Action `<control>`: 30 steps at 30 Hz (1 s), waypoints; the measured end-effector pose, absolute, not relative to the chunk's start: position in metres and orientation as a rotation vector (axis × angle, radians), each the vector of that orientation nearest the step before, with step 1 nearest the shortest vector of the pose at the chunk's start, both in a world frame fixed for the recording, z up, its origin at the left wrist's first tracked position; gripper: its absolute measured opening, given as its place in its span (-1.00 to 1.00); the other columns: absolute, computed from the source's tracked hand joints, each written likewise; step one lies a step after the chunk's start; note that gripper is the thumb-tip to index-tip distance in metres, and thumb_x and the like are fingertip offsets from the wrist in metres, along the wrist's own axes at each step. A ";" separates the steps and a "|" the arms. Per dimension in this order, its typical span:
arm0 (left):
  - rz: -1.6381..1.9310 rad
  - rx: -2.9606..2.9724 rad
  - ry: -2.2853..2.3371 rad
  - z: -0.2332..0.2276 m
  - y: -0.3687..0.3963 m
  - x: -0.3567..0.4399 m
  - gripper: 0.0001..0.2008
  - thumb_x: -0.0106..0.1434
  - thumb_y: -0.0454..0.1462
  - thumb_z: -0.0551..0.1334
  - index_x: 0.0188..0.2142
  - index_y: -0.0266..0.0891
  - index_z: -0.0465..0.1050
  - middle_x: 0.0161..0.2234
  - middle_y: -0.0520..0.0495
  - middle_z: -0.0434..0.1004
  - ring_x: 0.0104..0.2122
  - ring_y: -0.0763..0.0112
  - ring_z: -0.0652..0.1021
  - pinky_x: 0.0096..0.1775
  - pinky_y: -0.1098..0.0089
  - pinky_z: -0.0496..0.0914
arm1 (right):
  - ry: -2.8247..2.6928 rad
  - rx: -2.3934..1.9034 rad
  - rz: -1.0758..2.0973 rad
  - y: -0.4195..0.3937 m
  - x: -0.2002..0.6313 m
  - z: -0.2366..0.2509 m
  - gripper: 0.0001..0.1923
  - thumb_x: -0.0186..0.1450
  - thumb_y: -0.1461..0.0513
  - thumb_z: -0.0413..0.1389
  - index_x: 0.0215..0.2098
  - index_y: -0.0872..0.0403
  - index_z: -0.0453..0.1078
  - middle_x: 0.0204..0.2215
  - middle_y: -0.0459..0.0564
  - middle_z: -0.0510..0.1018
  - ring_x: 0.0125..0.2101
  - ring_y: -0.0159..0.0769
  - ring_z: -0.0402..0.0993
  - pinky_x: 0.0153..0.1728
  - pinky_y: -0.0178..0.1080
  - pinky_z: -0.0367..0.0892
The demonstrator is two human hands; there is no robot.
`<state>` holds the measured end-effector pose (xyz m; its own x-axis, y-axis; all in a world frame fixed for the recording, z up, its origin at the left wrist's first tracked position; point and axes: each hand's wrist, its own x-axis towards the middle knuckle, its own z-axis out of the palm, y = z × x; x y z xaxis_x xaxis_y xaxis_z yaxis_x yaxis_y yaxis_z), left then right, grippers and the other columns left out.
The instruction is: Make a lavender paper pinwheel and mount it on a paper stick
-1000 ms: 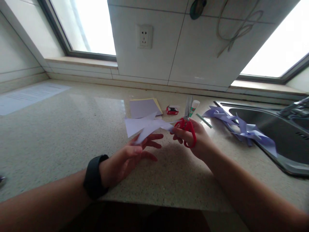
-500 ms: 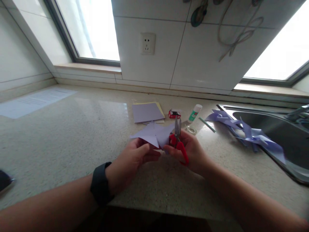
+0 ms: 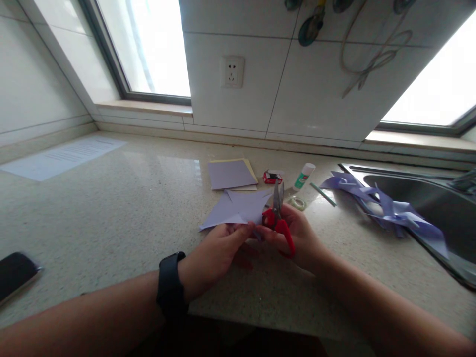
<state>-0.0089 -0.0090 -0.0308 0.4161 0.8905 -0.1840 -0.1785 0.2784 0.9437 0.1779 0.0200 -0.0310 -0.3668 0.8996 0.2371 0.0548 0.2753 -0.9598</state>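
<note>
My left hand [image 3: 217, 253], with a black watch on the wrist, pinches the near edge of a pale purple paper square [image 3: 238, 208] that has cuts running in from its corners. My right hand [image 3: 301, 238] grips red-handled scissors [image 3: 277, 218], blades pointing up and away beside the paper's right edge. Both hands hover just above the speckled countertop [image 3: 130, 198], close together.
Behind the hands lie a stack of purple and yellow sheets [image 3: 231, 174], a small red box [image 3: 272, 177], a glue stick [image 3: 304, 176], a tape roll [image 3: 297, 202] and a green stick [image 3: 323, 194]. Purple paper pinwheels [image 3: 383, 208] rest on the sink rim [image 3: 427, 238]. A black phone [image 3: 15, 275] lies far left.
The paper went from hanging loosely between both hands to lying flatter, pinched by my left hand. My right hand drew the scissors in beside it, blades turned upright. My view shifted down.
</note>
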 end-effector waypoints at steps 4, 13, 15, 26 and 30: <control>0.921 1.041 0.922 -0.031 -0.007 -0.010 -0.66 0.27 0.01 0.32 -0.30 -0.24 0.51 -0.38 -0.01 0.50 -0.43 0.40 0.49 -0.48 0.45 0.38 | -1.658 -0.847 1.243 0.019 0.177 -0.032 -0.68 0.20 0.17 0.36 -0.39 0.02 0.26 -0.52 -0.19 0.39 -0.55 -0.45 0.26 -0.55 -0.37 0.22; 1.015 1.014 0.989 -0.032 -0.005 -0.016 -0.75 0.28 -0.14 0.33 -0.41 -0.27 0.45 -0.46 0.05 0.46 -0.47 0.47 0.47 -0.45 0.45 0.38 | -1.650 -0.841 1.236 0.022 0.185 -0.032 -0.73 0.21 0.23 0.36 -0.35 0.04 0.32 -0.45 -0.13 0.50 -0.50 -0.42 0.39 -0.49 -0.36 0.32; 1.008 1.023 0.989 -0.032 -0.005 -0.018 -0.77 0.28 -0.15 0.34 -0.39 -0.27 0.46 -0.47 0.05 0.47 -0.48 0.48 0.47 -0.44 0.46 0.37 | -1.716 -0.810 1.194 0.024 0.189 -0.033 -0.75 0.21 0.26 0.37 -0.33 0.03 0.35 -0.43 -0.12 0.52 -0.47 -0.41 0.42 -0.46 -0.35 0.34; 0.977 1.134 1.023 -0.037 -0.003 -0.023 -0.76 0.31 -0.12 0.32 -0.34 -0.28 0.51 -0.48 0.05 0.46 -0.51 0.49 0.45 -0.46 0.45 0.33 | -1.883 -0.711 1.153 0.018 0.183 -0.031 -0.73 0.22 0.28 0.36 -0.25 -0.01 0.34 -0.27 -0.02 0.65 -0.39 -0.36 0.54 -0.38 -0.31 0.46; 0.985 1.112 1.014 -0.038 -0.003 -0.023 -0.77 0.31 -0.13 0.33 -0.32 -0.28 0.52 -0.46 0.05 0.48 -0.51 0.50 0.46 -0.47 0.48 0.32 | -1.849 -0.732 1.113 0.021 0.180 -0.032 -0.70 0.21 0.27 0.36 -0.32 -0.01 0.29 -0.34 -0.06 0.64 -0.41 -0.35 0.54 -0.42 -0.30 0.45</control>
